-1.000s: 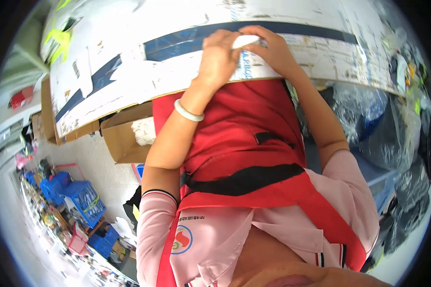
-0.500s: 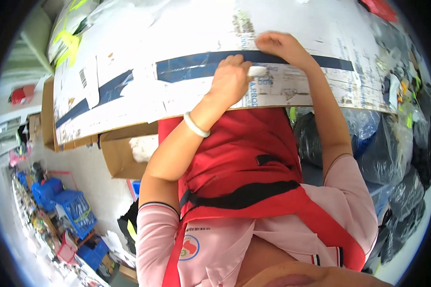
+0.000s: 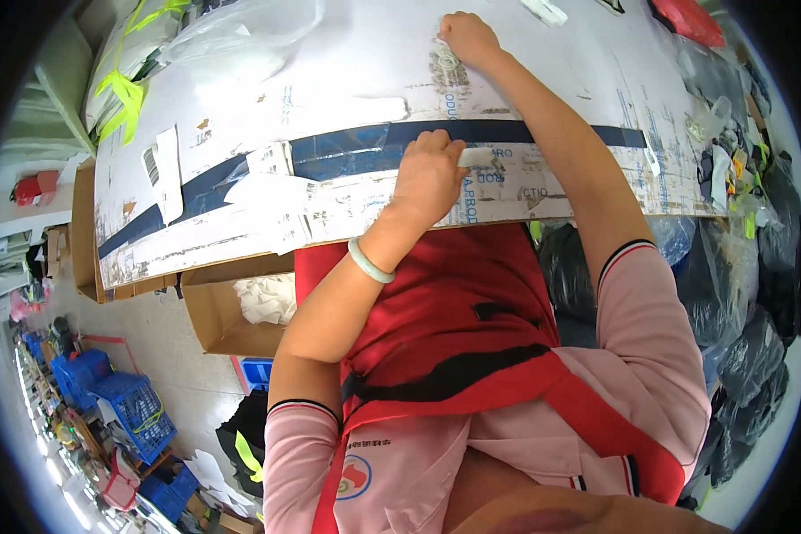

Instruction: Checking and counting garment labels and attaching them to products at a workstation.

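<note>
We note first the largest item, a wide flat work board [image 3: 347, 98], white on top, scuffed and worn, its surface patched with torn paper labels and old tape residue. A dark blue tape band [image 3: 347, 147] runs across it lengthwise, glossy and wrinkled in places. The near edge shows raw brown cardboard layers.

Beneath the board's left end stands an open brown cardboard box [image 3: 214, 311] holding crumpled white material. Further left, on the pale floor, we record stacked blue plastic crates [image 3: 125, 405] with lattice walls. To the right, dark bags [image 3: 748, 356], shiny and creased, are heaped beside clear plastic wrapping. At the board's upper left lies a clear plastic bag [image 3: 240, 31] next to yellow-green strapping [image 3: 129, 89].

The person wears a red apron [image 3: 454, 320] with black trim over a pink short-sleeved shirt; the torso fills the lower centre and hides what lies under the board's middle.

The left hand [image 3: 429, 173] rests on the board near its front edge, on the blue band, fingers curled in a narrow grip around a small white piece [image 3: 477, 157], apparently a strip of tape or label, pinched at the fingertips. A pale green bangle [image 3: 368, 262], smooth and round, sits on that wrist.

The right hand [image 3: 468, 37] reaches further across the board, well apart from the left, closed into a loose fist and pressing on a worn, greyish label patch [image 3: 449, 71]; we cannot tell whether it holds anything
</note>
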Demonstrator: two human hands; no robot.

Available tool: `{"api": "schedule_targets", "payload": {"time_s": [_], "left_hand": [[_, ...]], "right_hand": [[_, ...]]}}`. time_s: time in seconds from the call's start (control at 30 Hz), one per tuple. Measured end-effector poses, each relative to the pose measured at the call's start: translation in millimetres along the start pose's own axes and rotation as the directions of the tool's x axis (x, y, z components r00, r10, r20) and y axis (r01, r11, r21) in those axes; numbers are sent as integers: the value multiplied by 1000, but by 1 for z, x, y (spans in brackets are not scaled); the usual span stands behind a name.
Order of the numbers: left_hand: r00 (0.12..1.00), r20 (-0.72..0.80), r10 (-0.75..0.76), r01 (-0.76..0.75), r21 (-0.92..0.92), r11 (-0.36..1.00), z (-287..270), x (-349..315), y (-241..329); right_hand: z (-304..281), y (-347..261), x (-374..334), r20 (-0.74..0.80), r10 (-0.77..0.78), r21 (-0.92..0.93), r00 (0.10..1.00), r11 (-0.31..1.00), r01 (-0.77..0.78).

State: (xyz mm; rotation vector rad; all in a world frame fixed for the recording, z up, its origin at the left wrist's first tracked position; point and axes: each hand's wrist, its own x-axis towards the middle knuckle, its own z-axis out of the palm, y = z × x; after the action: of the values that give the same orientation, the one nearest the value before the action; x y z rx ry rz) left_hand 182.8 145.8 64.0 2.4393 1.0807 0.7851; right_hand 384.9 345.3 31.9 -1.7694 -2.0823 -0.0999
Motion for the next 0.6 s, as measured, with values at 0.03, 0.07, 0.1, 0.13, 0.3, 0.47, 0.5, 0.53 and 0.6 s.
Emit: {"api": "schedule_targets", "payload": {"time_s": [0.03,0.07,0.1,0.13,0.3,0.47,0.5,0.53,0.6], "left_hand": [[1000,8,-7,7,-11,1000,-1,0,-1],[999,23,-38,39,-35,999,-1,1,0],[999,15,-47,48,-25,999,-2,1,-1],[994,20,-103,105,-153,983,-3,-1,-6],[910,-50,-411,188,-835,517,-21,-18,-17],[855,261,-448,334,-938,90,-35,-26,0],[851,266,-452,340,-936,91,-34,-27,1],[844,273,-461,380,-912,155,-34,-29,3],[835,309,-455,425,-887,178,-34,-31,5]], "right_hand": [[-2,-3,1,-5,-14,7,1000,1000,14],[-6,-2,-1,13,-3,3,1000,1000,3],[-9,-2,-5,34,8,1,999,1000,-8],[-13,-9,-12,-5,-25,74,1000,997,25],[-90,-70,-95,-43,-256,176,966,950,260],[-99,-110,-179,-103,-159,473,982,860,189],[-101,-111,-185,-100,-156,479,983,858,185],[-103,-112,-190,33,-31,613,999,790,4],[-99,-110,-198,151,70,727,986,668,-158]]}}
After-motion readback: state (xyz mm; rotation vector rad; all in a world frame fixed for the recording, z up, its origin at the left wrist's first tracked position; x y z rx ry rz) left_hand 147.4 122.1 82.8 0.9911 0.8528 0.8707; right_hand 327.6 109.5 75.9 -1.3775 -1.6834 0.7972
